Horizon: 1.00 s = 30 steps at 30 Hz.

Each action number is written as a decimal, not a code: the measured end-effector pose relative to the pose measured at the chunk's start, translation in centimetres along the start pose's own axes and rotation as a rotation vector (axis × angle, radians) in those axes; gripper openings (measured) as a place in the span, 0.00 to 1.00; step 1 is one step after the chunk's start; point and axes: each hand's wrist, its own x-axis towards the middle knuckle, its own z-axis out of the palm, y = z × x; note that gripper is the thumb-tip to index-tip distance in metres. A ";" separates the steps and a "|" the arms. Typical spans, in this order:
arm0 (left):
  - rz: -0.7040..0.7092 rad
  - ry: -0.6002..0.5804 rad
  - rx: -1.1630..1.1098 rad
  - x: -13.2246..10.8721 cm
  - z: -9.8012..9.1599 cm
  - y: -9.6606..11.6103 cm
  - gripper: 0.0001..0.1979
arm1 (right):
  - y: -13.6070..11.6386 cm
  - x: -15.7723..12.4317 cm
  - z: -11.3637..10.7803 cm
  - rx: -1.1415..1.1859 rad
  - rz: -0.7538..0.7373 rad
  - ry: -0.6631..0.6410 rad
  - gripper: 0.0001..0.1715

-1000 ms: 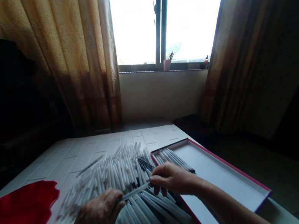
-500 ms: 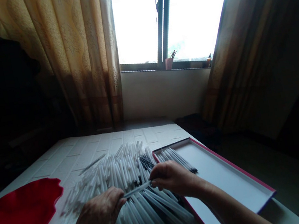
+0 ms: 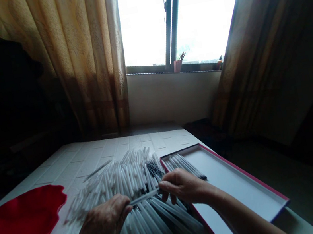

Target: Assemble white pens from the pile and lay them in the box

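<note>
Between my two hands a thin translucent plastic tube (image 3: 144, 197) is held almost level. My left hand (image 3: 106, 218) is closed on its left end. At its right end, my right hand (image 3: 183, 185) pinches it between thumb and fingertips. Right below lies a spread of long translucent tubes (image 3: 152, 230). Beyond the hands is a pile of shorter whitish tubes (image 3: 124, 177). Beside that pile are several thin black sticks (image 3: 154, 168), partly hidden by my right hand.
To the right lies a shallow white tray (image 3: 232, 188) with a red rim, holding a row of tubes with dark ends (image 3: 186, 164). A red scalloped dish (image 3: 21, 225) sits at the left on the white brick-patterned table (image 3: 73, 160). A pink cup (image 3: 178, 66) stands on the windowsill.
The fingers of my right hand have shifted slightly along the tube's right end, and the lower fingers have spread a little. My left hand stays nearly in place.
</note>
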 end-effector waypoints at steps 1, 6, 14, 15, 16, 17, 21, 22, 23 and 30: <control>0.002 -0.002 -0.001 0.0 0.0 0.0 0.19 | 0.0 0.0 0.0 -0.002 0.006 -0.002 0.20; 0.016 -0.001 0.003 -0.2 0.3 0.0 0.20 | 0.1 -0.1 0.0 -0.019 -0.010 0.005 0.15; 0.020 -0.024 0.010 0.0 0.0 0.1 0.22 | -0.3 -0.4 -0.3 -0.162 -0.103 0.079 0.05; 0.020 -0.026 0.009 0.0 0.0 0.1 0.22 | -0.4 -0.4 -0.3 -0.182 -0.113 0.096 0.05; 0.018 -0.027 0.008 0.0 -0.1 0.1 0.22 | -0.6 -0.5 -0.4 -0.197 -0.120 0.108 0.06; 0.015 -0.029 0.007 0.0 -0.1 0.1 0.22 | -0.7 -0.5 -0.4 -0.207 -0.123 0.113 0.06; 0.009 -0.033 0.003 -0.1 -0.2 0.1 0.22 | -0.6 -0.5 -0.4 -0.190 -0.096 0.034 0.06; 0.009 -0.032 0.001 -0.1 -0.2 0.1 0.21 | -0.5 -0.4 -0.4 -0.172 -0.081 0.006 0.09; 0.010 -0.029 -0.002 -0.1 -0.2 0.1 0.21 | -0.4 -0.4 -0.5 -0.156 -0.067 -0.020 0.14; 0.005 -0.017 -0.013 -0.2 0.1 0.1 0.20 | -0.3 -0.5 -0.5 -0.124 -0.017 -0.066 0.17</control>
